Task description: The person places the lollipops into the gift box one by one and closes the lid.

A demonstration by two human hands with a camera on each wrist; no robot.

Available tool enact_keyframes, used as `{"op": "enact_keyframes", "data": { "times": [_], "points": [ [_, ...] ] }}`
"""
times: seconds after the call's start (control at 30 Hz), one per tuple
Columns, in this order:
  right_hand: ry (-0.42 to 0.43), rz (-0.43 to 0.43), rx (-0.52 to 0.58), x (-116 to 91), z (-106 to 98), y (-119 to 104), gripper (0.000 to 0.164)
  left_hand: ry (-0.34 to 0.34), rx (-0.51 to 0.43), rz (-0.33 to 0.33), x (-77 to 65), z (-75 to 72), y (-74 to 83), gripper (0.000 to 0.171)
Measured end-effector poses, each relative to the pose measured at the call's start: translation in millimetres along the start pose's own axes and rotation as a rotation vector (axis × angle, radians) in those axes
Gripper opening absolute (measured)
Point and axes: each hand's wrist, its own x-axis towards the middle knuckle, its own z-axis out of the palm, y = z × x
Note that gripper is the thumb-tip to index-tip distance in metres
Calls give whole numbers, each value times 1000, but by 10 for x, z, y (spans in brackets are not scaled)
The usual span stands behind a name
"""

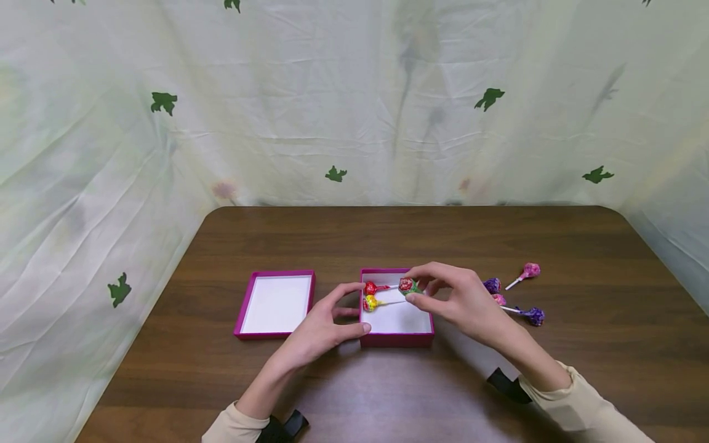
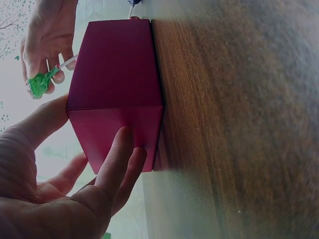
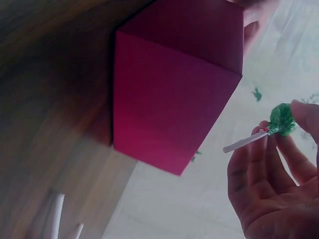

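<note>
A magenta box with a white inside stands open-topped before me. My left hand rests on its left side, thumb over the near rim and index fingertip at the left rim. Other fingers of that hand touch the outer wall in the left wrist view. Inside the box, a red lollipop and a yellow lollipop lie at the left, sticks pointing right. My right hand pinches a green-and-red lollipop by its wrapped head above the box. In the right wrist view its white stick shows.
Left of the box lies a magenta lid, white inside up. To the right are loose lollipops on the wooden table: a pink one, a purple one, another purple one and another pink one partly behind my right hand.
</note>
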Motion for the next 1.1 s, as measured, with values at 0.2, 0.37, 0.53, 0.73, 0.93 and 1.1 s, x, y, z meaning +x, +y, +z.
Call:
{"op": "enact_keyframes", "data": {
  "times": [0.2,0.37,0.53,0.73,0.93,1.1],
  "points": [
    [-56,47,-30,81,85,-24,25,-4,0,9,5,-2,-5,65],
    [-107,65,-72,161,164,-11,24,-10,-1,9,12,-9,-10,65],
    [-154,110,-100,214,226,-3,23,-21,-8,12,20,-8,-9,65],
    [-195,152,-143,285,283,-16,23,-20,-9,8,26,-10,-11,64],
    [-264,135,-184,357,394,7,20,-23,-26,13,11,-7,-15,64],
    [-306,108,-207,404,464,22,18,-26,-36,28,16,-6,-27,63]
  ]
}}
